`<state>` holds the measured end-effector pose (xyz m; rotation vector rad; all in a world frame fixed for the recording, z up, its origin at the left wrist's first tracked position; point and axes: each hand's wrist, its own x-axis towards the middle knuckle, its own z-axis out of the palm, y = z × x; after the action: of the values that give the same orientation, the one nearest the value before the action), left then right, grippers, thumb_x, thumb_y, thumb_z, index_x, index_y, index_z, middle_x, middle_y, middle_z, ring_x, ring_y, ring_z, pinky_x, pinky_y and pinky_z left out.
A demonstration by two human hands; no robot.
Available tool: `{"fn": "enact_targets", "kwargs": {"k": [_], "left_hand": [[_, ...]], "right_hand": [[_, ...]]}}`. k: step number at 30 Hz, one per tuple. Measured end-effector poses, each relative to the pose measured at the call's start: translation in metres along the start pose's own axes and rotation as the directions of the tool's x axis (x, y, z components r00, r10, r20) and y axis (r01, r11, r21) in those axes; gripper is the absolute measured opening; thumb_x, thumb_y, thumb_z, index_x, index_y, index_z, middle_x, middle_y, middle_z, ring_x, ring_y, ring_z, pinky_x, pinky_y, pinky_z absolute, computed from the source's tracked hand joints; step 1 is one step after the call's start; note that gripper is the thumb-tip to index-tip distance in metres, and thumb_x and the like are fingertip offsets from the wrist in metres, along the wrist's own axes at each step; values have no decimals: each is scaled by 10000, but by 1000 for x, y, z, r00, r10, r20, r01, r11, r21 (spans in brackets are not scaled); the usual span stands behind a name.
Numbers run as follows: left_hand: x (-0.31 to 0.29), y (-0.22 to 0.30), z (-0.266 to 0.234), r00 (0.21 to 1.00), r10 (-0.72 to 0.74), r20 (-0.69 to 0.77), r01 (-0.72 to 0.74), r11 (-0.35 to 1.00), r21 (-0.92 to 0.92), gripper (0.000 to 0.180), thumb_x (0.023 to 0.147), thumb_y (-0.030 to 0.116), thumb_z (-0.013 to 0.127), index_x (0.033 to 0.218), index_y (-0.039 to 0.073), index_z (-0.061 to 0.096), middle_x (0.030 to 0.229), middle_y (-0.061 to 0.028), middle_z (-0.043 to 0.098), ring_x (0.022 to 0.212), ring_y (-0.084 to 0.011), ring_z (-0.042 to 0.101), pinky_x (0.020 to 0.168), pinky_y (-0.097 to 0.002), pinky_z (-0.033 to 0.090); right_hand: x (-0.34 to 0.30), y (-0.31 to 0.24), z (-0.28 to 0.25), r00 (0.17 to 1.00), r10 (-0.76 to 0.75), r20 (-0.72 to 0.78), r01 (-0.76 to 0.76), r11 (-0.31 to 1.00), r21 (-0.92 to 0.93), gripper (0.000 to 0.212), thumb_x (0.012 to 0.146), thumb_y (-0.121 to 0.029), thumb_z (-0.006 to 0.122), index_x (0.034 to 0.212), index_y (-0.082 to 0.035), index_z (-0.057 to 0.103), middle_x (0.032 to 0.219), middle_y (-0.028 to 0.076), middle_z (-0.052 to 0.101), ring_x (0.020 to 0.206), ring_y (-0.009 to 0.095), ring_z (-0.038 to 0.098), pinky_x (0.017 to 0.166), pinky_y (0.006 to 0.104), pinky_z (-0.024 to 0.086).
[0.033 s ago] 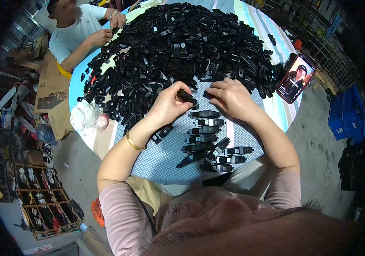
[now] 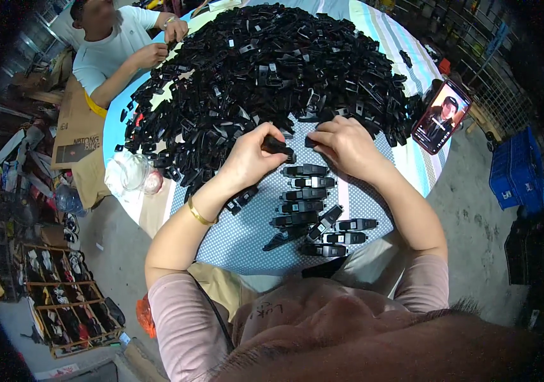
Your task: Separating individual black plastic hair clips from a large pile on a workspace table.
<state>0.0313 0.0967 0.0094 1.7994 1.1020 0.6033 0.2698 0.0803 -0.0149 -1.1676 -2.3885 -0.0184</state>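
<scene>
My left hand is closed in a pinch round a black plastic clip-like part, whose end sticks out past the fingertips toward the right. A short gap away, my right hand pinches a small black piece between thumb and fingers; its exact shape is mostly hidden. Just below both hands, several black parts of similar kind lie in a loose column on the dotted cloth. A few more parts lie to the right of its lower end, and one lies tilted between them.
A big heap of black plastic parts covers the far side of the round table. A phone with a lit screen leans at the right. At the left stands a clear jar with white plastic. Another person handles something small at far left.
The small black piece and the fingertips of my right hand have shifted very slightly to the right. My left hand stays in place with its part.
</scene>
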Motion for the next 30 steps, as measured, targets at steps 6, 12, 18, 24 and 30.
{"fn": "enact_targets", "kwargs": {"k": [6,12,18,24,30], "left_hand": [[-6,-14,3,923,373,-97,-315,874,369,232,671,42,776,880,30,676,869,-110,605,846,-307,590,795,-413,492],[-12,-4,13,824,566,-30,-340,536,773,196,739,98,722,928,59,686,802,-112,575,739,-296,569,733,-406,499],[-19,-8,24,941,338,-10,-248,709,661,208,862,244,645,983,75,637,781,-139,657,705,-350,642,608,-433,502],[-20,-11,18,942,334,21,-283,763,581,209,850,237,664,935,54,613,788,-156,639,718,-348,631,624,-431,496],[-20,-11,20,838,529,132,-532,743,405,151,797,58,655,932,24,596,936,-173,596,864,-354,586,747,-412,482]], "right_hand": [[5,-5,-2,991,58,-121,-71,992,-109,214,775,-129,706,972,-46,695,973,84,639,907,254,595,785,376,469],[3,-3,1,998,55,-43,-59,992,-113,237,745,-111,718,972,-48,695,995,57,599,944,244,570,809,375,467],[1,2,1,997,81,-16,-83,993,-86,276,719,-137,740,988,-84,709,949,58,596,940,252,569,802,377,474],[3,6,-4,995,101,7,-100,994,-43,265,720,-109,749,974,-64,690,976,75,612,960,266,576,823,394,481],[9,10,-5,976,29,-216,31,963,269,277,787,-71,708,1052,-28,639,1055,124,650,976,280,614,836,358,495]]}}
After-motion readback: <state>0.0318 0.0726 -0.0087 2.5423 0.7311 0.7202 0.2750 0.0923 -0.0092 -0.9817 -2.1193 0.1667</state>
